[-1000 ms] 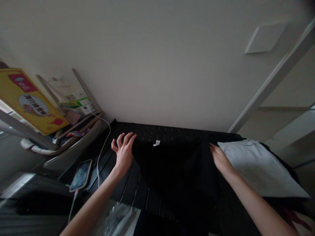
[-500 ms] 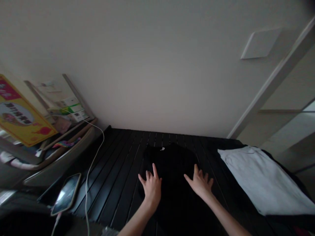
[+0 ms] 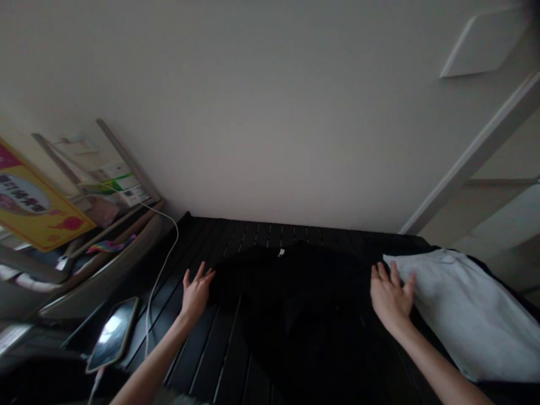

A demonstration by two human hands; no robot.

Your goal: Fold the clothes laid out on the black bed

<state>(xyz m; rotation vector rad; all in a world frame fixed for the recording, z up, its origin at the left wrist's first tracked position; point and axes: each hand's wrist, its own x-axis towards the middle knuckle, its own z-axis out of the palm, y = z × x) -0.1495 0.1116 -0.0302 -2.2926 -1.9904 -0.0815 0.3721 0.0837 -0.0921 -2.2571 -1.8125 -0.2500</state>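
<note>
A black garment (image 3: 291, 298) lies spread on the black slatted table (image 3: 219, 242), with a small white tag (image 3: 280, 252) at its far edge. My left hand (image 3: 196, 295) is at the garment's left edge, fingers spread, holding nothing. My right hand (image 3: 390, 295) rests flat on the garment's right side with its fingers apart, close to a folded pale grey cloth (image 3: 464, 309). The garment's dark folds are hard to make out.
A phone (image 3: 112, 336) lies left of the table, with a white cable (image 3: 162, 264) running past it. Beyond stands a beige rack (image 3: 113, 222) holding boxes, and a yellow printed sign (image 3: 34, 205). A white wall (image 3: 270, 112) rises behind the table.
Both hands have moved apart, out from the garment's middle to its sides. The garment now lies wider across the table, and the view has shifted slightly.
</note>
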